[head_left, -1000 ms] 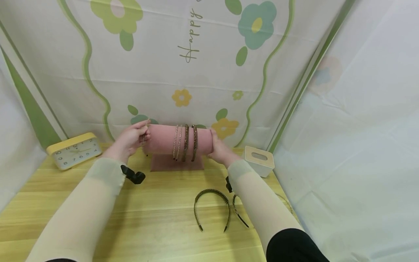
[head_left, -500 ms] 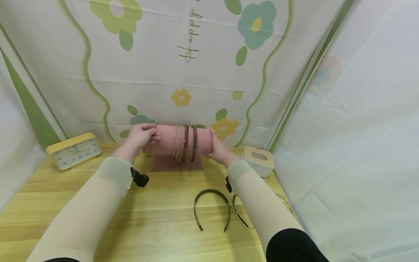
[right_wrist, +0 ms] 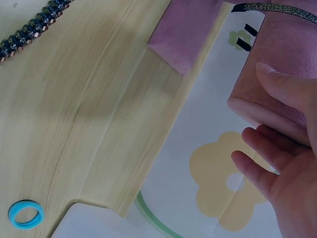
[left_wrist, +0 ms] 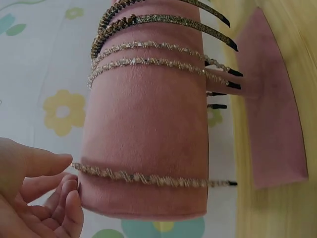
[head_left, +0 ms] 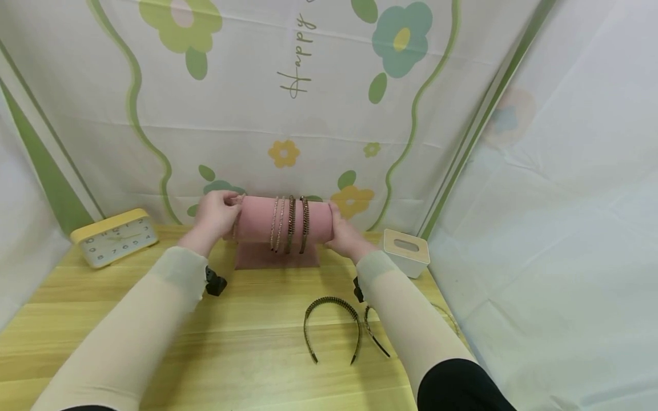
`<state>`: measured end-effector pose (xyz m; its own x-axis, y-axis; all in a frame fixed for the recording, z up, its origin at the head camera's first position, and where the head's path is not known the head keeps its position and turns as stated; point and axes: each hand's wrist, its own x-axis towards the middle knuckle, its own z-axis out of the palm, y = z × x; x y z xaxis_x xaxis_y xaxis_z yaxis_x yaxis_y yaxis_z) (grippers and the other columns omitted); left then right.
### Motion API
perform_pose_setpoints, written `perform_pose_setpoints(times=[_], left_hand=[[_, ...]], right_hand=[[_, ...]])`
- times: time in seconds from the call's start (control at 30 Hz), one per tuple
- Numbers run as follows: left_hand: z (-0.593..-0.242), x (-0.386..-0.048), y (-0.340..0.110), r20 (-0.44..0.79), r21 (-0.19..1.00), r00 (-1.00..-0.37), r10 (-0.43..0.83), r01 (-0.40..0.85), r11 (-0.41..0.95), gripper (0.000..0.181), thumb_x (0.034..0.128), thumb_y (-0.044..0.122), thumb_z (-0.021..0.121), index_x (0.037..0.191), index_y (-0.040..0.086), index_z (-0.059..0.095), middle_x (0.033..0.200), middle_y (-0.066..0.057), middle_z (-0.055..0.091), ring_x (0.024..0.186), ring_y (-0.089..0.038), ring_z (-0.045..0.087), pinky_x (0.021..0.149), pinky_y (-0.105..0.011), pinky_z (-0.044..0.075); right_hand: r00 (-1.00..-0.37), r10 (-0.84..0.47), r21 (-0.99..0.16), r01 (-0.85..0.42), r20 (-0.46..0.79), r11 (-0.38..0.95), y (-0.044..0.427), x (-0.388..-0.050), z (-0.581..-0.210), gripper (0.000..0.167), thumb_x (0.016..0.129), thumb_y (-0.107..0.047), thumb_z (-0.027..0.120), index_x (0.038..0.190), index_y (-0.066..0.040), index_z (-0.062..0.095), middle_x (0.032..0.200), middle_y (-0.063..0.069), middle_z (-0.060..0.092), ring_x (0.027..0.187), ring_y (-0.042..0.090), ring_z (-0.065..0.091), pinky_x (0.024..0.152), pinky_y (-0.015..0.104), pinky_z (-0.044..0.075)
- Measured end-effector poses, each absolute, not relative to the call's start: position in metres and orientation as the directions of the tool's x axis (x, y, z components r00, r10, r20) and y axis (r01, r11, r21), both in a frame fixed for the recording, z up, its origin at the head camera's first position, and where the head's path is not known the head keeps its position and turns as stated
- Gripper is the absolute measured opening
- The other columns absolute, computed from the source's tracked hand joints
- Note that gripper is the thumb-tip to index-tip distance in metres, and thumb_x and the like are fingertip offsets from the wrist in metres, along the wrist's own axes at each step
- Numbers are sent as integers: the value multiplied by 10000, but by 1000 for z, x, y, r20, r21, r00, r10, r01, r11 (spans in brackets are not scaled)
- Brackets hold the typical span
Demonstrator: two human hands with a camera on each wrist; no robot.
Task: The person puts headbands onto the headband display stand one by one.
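A pink padded roll (head_left: 257, 220) on a stand base (head_left: 277, 257) lies crosswise at the back of the table. Two pale beaded headbands (left_wrist: 148, 62) and two dark beaded headbands (head_left: 291, 222) sit around its middle. Another pale beaded headband (left_wrist: 143, 178) crosses the roll near its left end. My left hand (head_left: 216, 214) pinches that headband at the top, with the other fingers curled in the left wrist view. At the roll's right end, my right hand (head_left: 346, 231) rests its thumb on the pink cover. Its fingers (right_wrist: 270, 148) are relaxed, loosely bent beside the end.
On the table lie a dark beaded headband (head_left: 333, 299) and another headband (head_left: 379, 339) partly under the right arm. A yellow clock (head_left: 118, 240) stands left, a tissue box (head_left: 407, 251) right. A turquoise ring (right_wrist: 26, 214) shows low in the right wrist view. A floral cloth hangs behind.
The left hand first moved right with the pale headband, bringing it over the roll's left end, then drew slightly back left. The right hand has stayed at the right end.
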<state>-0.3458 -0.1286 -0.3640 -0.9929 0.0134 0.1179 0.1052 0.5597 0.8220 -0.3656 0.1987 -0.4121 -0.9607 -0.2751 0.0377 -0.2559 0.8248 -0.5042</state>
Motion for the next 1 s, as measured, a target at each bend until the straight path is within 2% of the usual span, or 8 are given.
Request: perform_pose_setpoints(times=[0.1,0.2,0.27,0.37,0.5,0.63,1.0], left_hand=[[-366,-344,-135,177,756,-983,56,172,631,392,1001,53,466,1380,23,563,1265,-220,550,1124,-396,519,855,-533,480],[-370,-344,-143,266,634,-952,149,290,717,437,949,-19,462,1366,40,581,1317,-228,517,1186,-441,472,917,-604,416],[-373,-344,-149,301,544,-923,239,372,752,466,936,-27,518,1393,52,559,1399,-223,479,1277,-463,402,1004,-654,309],[-379,-346,-158,275,469,-892,359,450,760,621,895,-9,646,1480,77,458,1516,-192,382,1387,-459,274,1069,-696,154],[-384,-348,-166,225,436,-872,435,489,755,866,829,105,798,1554,118,324,1592,-152,259,1447,-443,134,1090,-704,73],[-385,-351,-168,241,396,-851,466,525,753,966,775,196,854,1566,146,302,1594,-122,268,1457,-420,131,1110,-678,73],[-380,-359,-162,243,342,-829,504,560,755,796,849,275,793,1518,96,401,1547,-116,371,1442,-388,219,1143,-611,84]], right_hand=[[-960,-278,-515,-257,37,818,198,-365,-412,1194,813,44,763,1565,-331,-85,1413,191,463,1179,278,540,978,387,463],[-959,-281,-525,-258,38,811,198,-366,-413,1202,800,61,767,1566,-317,-78,1421,201,451,1175,283,541,970,382,471],[-960,-277,-530,-250,29,810,198,-366,-413,1215,793,65,774,1565,-315,-84,1426,207,444,1171,281,543,963,374,477],[-962,-273,-529,-243,22,813,198,-367,-414,1228,785,68,781,1565,-310,-90,1427,216,440,1163,285,548,953,370,484],[-963,-269,-530,-237,18,814,198,-367,-413,1212,796,60,772,1564,-324,-83,1415,212,457,1144,284,559,946,378,486],[-965,-263,-524,-230,11,820,198,-367,-412,1208,803,45,769,1563,-332,-91,1412,204,467,1139,276,560,947,373,480],[-962,-272,-524,-241,20,817,197,-366,-413,1201,803,44,775,1563,-322,-81,1412,204,468,1140,279,565,946,377,485]])
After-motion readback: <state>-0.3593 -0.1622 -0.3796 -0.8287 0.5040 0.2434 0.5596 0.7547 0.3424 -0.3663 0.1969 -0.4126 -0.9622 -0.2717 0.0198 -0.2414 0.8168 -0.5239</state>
